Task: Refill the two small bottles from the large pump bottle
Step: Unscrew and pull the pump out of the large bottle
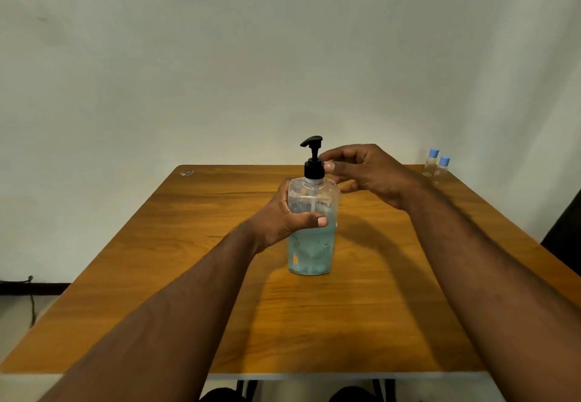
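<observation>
Head view: large pump bottle (312,228) upright mid-bench (157,244), left hand (283,216) wrapped round its body. Right hand (361,172) half-curled, fingertips at black pump collar (313,170); firm contact unclear. Two small bottles (436,165) far right, capped. Likely unscrewing pump: brace body, turn collar only, keep upright.

Both my bare forearms reach forward over the table (361,323) from its near edge, toward the middle. My left hand (279,217) wraps the pump bottle (311,244) from the left, thumb laid across its front and fingers round the far side. My right hand (369,172) hangs just right of the pump collar, fingers loosely curled and fingertips (329,166) at the collar; whether they touch it, I cannot tell.
</observation>
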